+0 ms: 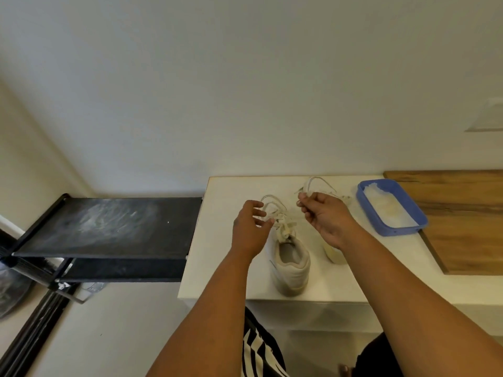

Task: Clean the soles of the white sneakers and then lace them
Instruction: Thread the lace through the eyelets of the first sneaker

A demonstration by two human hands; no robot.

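Observation:
A white sneaker (292,265) stands upright on the white table (217,268), heel toward me, its white laces (283,221) loose over the tongue. My left hand (249,229) hovers at its left side with fingers spread, touching or almost touching a lace loop. My right hand (325,219) pinches a lace loop (313,185) raised above the table. The second sneaker (336,255) lies mostly hidden under my right wrist; only its pale sole end shows.
A blue plastic tub (392,206) with whitish contents sits at the right on the table. A wooden board (462,213) lies beyond it. A black rack (109,227) stands left of the table, lower down. The wall rises right behind the table.

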